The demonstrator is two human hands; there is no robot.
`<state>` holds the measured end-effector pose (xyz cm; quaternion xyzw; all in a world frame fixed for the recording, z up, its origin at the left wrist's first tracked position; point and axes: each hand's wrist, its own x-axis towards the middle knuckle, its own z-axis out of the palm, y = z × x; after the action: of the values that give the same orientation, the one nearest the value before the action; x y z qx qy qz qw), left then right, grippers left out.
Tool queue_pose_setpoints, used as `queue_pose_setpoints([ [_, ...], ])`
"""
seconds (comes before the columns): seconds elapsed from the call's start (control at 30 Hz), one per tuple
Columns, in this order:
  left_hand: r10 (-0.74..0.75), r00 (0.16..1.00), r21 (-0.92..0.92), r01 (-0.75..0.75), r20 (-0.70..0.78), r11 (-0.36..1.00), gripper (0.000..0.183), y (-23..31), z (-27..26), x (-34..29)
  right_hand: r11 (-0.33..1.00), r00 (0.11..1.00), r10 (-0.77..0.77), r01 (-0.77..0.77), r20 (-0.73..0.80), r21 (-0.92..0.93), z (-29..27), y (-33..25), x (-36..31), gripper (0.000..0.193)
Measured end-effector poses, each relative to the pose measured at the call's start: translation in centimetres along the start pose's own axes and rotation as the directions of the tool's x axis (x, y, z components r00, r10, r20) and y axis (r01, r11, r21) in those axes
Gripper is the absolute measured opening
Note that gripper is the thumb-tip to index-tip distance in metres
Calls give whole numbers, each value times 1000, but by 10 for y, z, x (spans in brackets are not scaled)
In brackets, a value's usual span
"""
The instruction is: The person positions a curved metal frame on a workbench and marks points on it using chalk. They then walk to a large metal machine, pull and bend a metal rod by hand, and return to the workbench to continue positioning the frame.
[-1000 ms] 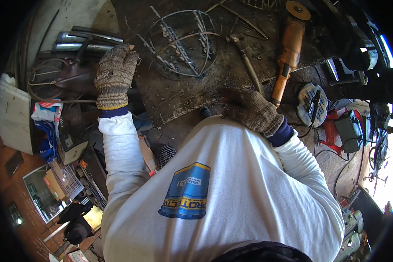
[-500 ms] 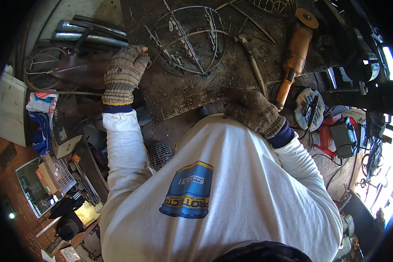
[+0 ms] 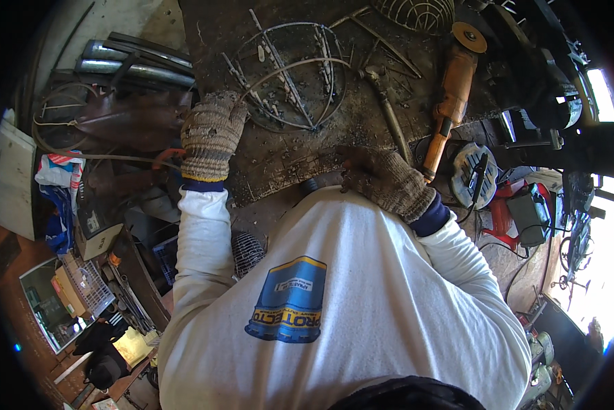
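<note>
Workshop clutter crowds a dark, gritty worktable (image 3: 273, 164), where a round, grey metal-rod frame (image 3: 286, 80) lies. Its ring gives no clear long axis; its straight rods slant from far left to near right. The left hand (image 3: 215, 135), in a brown knitted glove, curls beside the rim; I can't tell if it grips. The similarly gloved right hand (image 3: 387, 180) looks loosely open at the table's near edge, nothing visible in it. I'd judge this a steadying step; shifting the frame calls for a sure hold. Rightward lie a dull metal hammer (image 3: 390, 116) and an orange angle grinder (image 3: 455, 85).
</note>
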<state>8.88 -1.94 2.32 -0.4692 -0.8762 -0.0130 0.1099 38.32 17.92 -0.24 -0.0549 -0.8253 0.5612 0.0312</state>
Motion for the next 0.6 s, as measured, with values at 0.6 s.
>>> queue_pose_setpoints([
  [0.6, -220, 974, -87, 224, 51, 971, 45, -132, 7, 114, 978, 980, 199, -199, 9, 70, 5, -26, 1, 32],
])
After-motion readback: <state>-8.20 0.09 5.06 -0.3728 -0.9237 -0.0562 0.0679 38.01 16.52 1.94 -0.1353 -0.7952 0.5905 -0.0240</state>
